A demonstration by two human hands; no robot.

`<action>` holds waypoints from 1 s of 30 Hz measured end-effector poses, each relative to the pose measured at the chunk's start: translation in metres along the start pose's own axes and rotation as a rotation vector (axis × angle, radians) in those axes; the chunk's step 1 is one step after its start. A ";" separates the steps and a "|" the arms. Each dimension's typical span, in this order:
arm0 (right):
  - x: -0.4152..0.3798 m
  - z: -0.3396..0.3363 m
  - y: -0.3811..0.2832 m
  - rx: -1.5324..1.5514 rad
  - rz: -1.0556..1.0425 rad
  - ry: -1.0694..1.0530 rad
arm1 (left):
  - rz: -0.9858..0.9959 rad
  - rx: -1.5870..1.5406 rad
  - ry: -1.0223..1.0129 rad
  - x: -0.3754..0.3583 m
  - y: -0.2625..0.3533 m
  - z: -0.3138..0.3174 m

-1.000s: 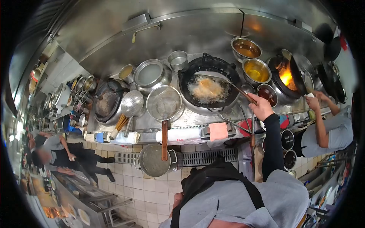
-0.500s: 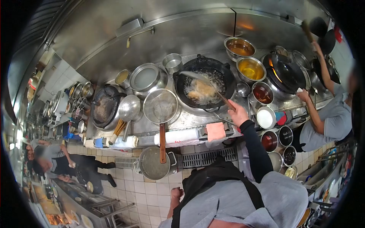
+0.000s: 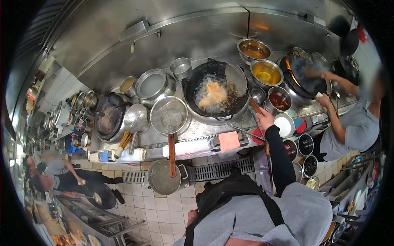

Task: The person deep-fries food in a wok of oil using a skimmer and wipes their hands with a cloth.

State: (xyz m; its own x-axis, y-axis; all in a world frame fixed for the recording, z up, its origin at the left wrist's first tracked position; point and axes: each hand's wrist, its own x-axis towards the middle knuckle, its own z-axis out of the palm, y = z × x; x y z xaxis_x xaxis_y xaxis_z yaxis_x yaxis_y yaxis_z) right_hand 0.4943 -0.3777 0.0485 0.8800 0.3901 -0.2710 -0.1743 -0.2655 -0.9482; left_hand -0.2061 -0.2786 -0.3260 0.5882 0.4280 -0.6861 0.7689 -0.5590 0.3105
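Observation:
My right hand [image 3: 265, 120] is closed around the wooden handle of a strainer [image 3: 237, 79]. Its round, flat head is tilted over the right side of a black wok [image 3: 193, 100]. In the bubbling oil floats a golden, battered-looking piece of food [image 3: 214, 94], left of the strainer head. My left hand [image 3: 191, 216] hangs low beside my apron, away from the stove, its fingers mostly hidden. Near my right hand are a ladle [image 3: 257, 95] and a pot of red sauce [image 3: 280, 99].
A mesh strainer [image 3: 168, 115] rests on a pot left of the wok, beside a perforated skimmer [image 3: 135, 117]. Oil bowls [image 3: 266, 74] stand behind right. A co-worker [image 3: 356, 119] works at a flaming wok on the right; another person [image 3: 55, 168] holds a wok at left.
The strainer has swung from over the food to the wok's right side, and my right hand has come back slightly. My left hand has dropped closer to my apron.

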 end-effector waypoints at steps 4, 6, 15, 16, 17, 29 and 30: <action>-0.028 -0.004 -0.005 0.540 0.298 -0.117 | -0.029 -0.073 0.072 -0.010 0.003 0.003; -0.036 -0.004 -0.014 0.648 0.322 -0.143 | -0.036 -0.174 0.137 -0.023 0.014 -0.017; 0.003 0.172 -0.058 0.173 -0.271 -0.327 | -0.479 -1.330 0.358 -0.069 0.070 -0.072; 0.021 0.207 -0.051 0.016 -0.504 -0.266 | -0.676 -1.602 0.317 -0.076 0.080 -0.079; 0.032 0.240 -0.052 -0.196 -0.550 -0.201 | -0.520 -1.332 0.337 -0.085 0.078 -0.067; -0.008 0.280 -0.052 -0.512 -0.554 -0.024 | -0.226 -0.123 0.150 -0.123 -0.011 0.070; -0.018 0.260 -0.049 -0.502 -0.509 -0.011 | -0.222 -0.121 0.145 -0.124 -0.019 0.067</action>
State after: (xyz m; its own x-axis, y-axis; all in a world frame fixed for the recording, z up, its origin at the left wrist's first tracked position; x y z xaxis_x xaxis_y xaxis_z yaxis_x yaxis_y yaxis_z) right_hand 0.3720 -0.1430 0.0572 0.7928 0.5821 0.1809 0.4838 -0.4204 -0.7676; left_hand -0.3103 -0.3685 -0.2906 0.4255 0.6324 -0.6474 0.9019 -0.3553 0.2457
